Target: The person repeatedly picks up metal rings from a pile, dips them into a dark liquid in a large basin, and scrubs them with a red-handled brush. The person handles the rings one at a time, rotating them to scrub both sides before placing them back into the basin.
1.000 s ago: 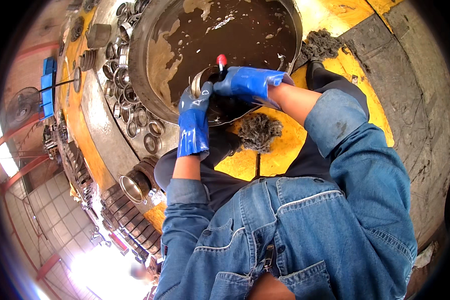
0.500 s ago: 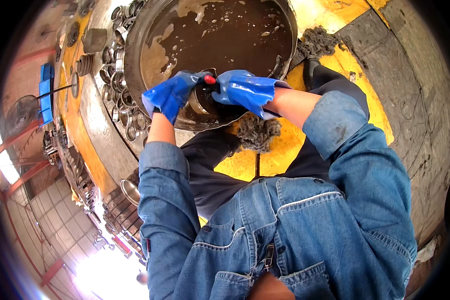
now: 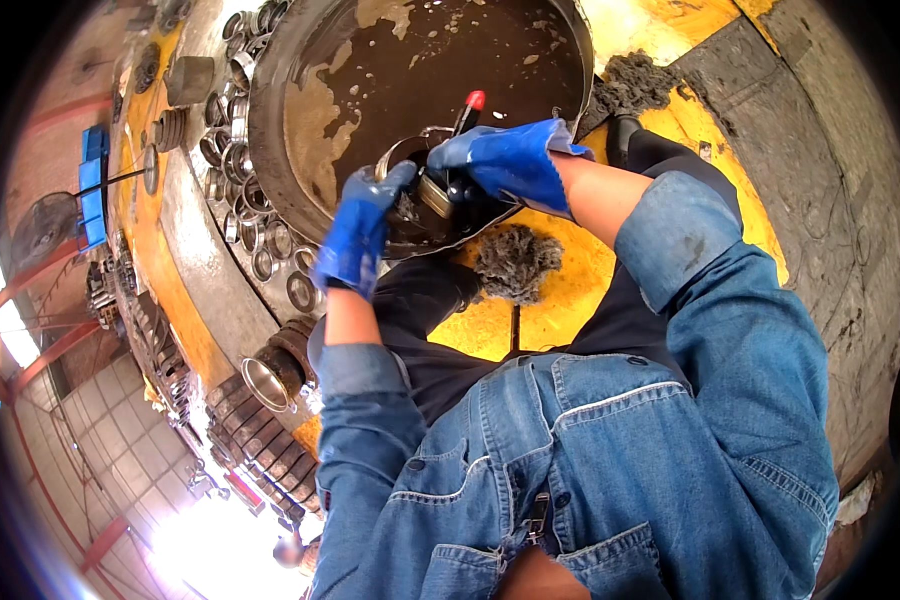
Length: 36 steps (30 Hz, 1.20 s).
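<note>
My left hand [image 3: 360, 225], in a blue rubber glove, grips the edge of a round metal ring part [image 3: 410, 195] held over the near rim of a large dark basin [image 3: 280, 150] filled with dirty brown liquid. In its own blue glove, my right hand [image 3: 510, 160] is closed around a brush with a red-tipped handle [image 3: 467, 108], its bristle end pressed against the ring part. Both hands meet at the part, just above the basin's edge. The part's lower side is hidden behind the gloves.
Many metal rings and bearing races [image 3: 240, 190] lie spread on the ground left of the basin. A stack of larger rings [image 3: 265, 375] stands near my left elbow. Grey rag clumps [image 3: 515, 262] [image 3: 635, 85] lie on the yellow floor [image 3: 570, 300].
My left hand has risen from beside the basin rim to the ring part and now grips it. The right hand and brush shifted slightly left along the part.
</note>
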Available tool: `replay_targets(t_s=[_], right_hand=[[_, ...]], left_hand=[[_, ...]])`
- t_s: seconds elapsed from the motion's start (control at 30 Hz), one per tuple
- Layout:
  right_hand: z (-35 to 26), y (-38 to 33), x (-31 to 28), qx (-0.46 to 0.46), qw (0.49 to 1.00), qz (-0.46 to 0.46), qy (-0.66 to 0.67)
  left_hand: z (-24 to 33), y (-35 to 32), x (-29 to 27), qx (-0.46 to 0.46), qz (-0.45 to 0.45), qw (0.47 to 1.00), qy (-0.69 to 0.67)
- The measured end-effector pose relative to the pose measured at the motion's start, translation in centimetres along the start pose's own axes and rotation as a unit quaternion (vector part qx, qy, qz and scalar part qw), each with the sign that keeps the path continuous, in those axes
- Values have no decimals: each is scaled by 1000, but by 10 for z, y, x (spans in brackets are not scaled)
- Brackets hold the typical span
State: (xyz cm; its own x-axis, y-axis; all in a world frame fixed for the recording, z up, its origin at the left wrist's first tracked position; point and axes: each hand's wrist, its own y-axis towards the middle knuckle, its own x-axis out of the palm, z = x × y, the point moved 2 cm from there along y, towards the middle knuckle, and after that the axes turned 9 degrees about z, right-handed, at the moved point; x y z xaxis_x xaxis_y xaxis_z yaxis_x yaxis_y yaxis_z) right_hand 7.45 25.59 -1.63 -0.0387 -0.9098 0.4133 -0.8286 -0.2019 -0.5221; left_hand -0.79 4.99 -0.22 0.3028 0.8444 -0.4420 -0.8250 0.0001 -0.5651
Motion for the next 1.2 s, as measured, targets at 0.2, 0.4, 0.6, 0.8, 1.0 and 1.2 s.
replay_targets(t_s=[0.2, 0.4, 0.6, 0.8, 1.0, 1.2], right_hand=[[8, 33, 15, -147, 844, 122, -501], [-4, 17, 11, -148, 860, 91, -480], [-14, -7, -6, -38, 994, -35, -96], [4, 14, -14, -140, 956, 12, -259], [1, 26, 27, -128, 799, 76, -582], [-34, -20, 11, -17, 949, -18, -313]], left_hand=[[54, 4, -12, 49, -167, 978, 118], [-8, 2, 4, 25, -51, 994, -88], [-46, 8, -1, 132, 128, 971, 154], [35, 8, 3, -1, -55, 984, 170], [64, 1, 4, 75, -84, 967, 228], [-38, 2, -8, 32, 28, 999, 26]])
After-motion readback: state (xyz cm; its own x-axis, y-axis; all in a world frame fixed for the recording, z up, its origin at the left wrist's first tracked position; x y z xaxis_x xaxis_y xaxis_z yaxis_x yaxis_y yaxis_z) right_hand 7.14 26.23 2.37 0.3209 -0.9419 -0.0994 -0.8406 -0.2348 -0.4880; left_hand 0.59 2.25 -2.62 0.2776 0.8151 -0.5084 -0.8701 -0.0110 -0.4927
